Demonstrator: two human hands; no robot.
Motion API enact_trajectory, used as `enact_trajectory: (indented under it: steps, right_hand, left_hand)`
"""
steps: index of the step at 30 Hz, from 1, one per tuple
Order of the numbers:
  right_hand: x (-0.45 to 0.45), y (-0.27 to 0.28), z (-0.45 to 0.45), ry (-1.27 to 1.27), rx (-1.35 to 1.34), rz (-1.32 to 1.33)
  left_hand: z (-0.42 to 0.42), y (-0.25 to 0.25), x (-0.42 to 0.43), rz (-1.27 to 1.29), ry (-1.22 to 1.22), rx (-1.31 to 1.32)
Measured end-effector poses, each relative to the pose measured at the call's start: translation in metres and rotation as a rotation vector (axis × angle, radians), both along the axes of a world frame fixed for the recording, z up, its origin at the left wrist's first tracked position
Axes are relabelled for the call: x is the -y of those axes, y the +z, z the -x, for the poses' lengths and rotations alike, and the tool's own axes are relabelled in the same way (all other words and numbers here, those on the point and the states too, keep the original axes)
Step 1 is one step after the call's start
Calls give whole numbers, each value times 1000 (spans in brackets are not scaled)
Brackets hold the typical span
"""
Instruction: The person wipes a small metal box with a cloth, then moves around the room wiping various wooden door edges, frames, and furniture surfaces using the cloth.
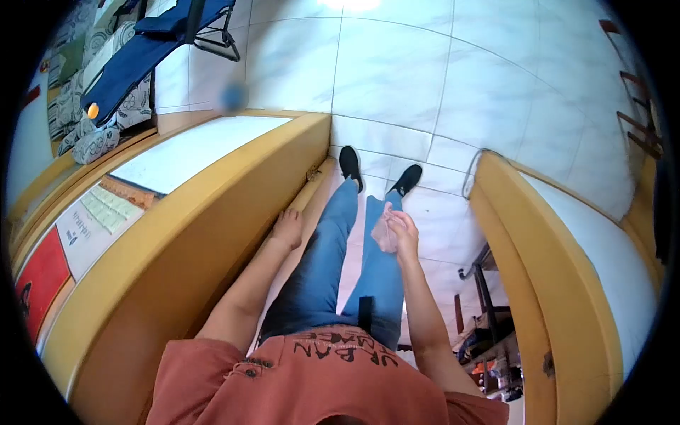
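In my right hand (404, 232) is a crumpled, pale pink cloth (383, 235), gripped between thumb and fingers in front of my right thigh. Part of the cloth hangs down to the left of the hand. My left hand (287, 229) is beside the yellow wooden door frame (234, 184), low near its inner edge. Its fingers are slightly bent and apart, with nothing seen in them; whether they touch the wood I cannot tell. Below the hands are my blue jeans (333, 244) and black shoes (406, 180).
Another yellow wooden frame (531, 283) stands to the right. White tiles (389, 64) cover the floor ahead. A dark blue folding chair (142, 57) is at upper left, near a blurred blue object (232, 97). A calendar (103, 212) is at left; a dark rack (489, 340) sits lower right.
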State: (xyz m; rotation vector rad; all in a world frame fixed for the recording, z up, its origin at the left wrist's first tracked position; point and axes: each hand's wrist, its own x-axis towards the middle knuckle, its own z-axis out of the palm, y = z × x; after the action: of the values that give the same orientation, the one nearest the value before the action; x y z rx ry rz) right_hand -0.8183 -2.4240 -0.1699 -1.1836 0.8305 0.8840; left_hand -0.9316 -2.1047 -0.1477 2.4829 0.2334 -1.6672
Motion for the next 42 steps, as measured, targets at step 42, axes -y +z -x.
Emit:
enact_trajectory:
  steps: [42]
  right_hand:
    - [-211, -332, 67, 1120, 943, 133]
  left_hand:
    - [30, -19, 71, -184, 904, 85]
